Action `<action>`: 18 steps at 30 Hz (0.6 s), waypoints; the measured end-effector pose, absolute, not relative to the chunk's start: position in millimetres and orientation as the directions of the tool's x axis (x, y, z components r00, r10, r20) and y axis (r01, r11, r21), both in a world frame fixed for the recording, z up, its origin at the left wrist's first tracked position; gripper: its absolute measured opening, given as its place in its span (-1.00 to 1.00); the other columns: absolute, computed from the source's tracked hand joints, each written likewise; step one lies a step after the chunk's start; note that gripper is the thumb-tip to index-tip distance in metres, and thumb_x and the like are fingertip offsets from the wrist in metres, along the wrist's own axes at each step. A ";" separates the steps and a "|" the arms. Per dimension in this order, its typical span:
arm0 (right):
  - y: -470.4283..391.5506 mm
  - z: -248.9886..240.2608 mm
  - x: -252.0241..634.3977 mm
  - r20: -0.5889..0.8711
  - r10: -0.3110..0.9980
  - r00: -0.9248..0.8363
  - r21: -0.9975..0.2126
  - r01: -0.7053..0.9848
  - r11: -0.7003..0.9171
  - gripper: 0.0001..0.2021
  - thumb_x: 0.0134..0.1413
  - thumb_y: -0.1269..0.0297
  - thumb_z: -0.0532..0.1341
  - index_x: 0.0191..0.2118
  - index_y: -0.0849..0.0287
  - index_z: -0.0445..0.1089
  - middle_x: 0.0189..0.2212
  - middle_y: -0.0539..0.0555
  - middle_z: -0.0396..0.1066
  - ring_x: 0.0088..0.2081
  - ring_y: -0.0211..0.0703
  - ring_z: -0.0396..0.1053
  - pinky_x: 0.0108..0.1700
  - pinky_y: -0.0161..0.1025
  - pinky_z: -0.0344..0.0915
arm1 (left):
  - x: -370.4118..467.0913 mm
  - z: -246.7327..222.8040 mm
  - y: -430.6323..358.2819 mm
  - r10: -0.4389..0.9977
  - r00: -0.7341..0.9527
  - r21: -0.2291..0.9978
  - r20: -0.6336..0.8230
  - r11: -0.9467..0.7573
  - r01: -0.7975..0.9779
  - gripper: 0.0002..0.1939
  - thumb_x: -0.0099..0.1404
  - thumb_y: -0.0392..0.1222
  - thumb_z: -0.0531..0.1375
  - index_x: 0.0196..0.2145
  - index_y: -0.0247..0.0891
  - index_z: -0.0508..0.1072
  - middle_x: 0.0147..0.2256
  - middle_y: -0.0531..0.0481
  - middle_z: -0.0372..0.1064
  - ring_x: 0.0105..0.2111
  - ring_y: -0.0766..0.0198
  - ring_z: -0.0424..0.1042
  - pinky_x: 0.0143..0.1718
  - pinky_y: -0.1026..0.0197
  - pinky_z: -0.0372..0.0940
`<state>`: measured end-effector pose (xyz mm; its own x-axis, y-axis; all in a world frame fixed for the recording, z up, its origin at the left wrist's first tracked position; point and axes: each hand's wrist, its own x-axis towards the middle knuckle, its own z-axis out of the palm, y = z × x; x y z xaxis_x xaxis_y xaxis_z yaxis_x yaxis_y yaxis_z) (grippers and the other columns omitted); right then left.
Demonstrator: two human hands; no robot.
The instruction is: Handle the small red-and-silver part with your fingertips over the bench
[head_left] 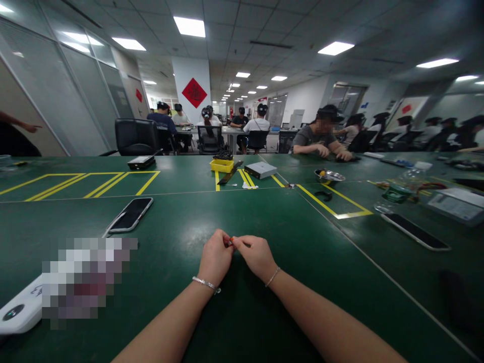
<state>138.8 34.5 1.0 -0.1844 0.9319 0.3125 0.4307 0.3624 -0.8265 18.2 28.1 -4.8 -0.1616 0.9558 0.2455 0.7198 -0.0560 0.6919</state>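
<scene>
Both my hands meet over the middle of the green table [170,267], fingertips nearly touching. Between them shows a tiny orange-red object [232,239], too small to name. My left hand [217,257] is closed, with its fingers curled and pinched at the object's left side. My right hand [257,253] pinches from the other side, thumb and forefinger pressed together at the orange-red tip. The fingers cover most of whatever is there. A silvery bracelet circles each wrist.
A phone [131,214] with a cable lies left, another phone [416,232] right. Farther back are a yellow tray [222,165], a grey box [260,170], a metal bowl [336,176] and a plastic bottle [403,189]. A person [321,136] sits across the table.
</scene>
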 end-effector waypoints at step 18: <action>103.6 9.0 331.4 0.225 0.890 0.397 -0.509 0.827 -0.240 -0.79 -0.16 0.27 0.04 -0.37 0.15 0.37 -0.42 0.13 0.39 -0.39 -0.13 0.31 -0.39 -0.23 0.14 | 11.1 -11.3 34.8 0.984 -0.052 0.833 0.169 -0.115 0.541 -0.80 0.07 -0.23 0.08 -0.29 -0.24 0.23 -0.31 -0.02 0.36 -0.34 0.35 0.35 -0.26 0.25 0.21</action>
<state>331.4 103.6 9.0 0.3969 0.8899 0.2249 0.8268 -0.2402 -0.5087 11.1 34.8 -11.3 -0.0522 0.9842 0.1693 0.5409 -0.1146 0.8332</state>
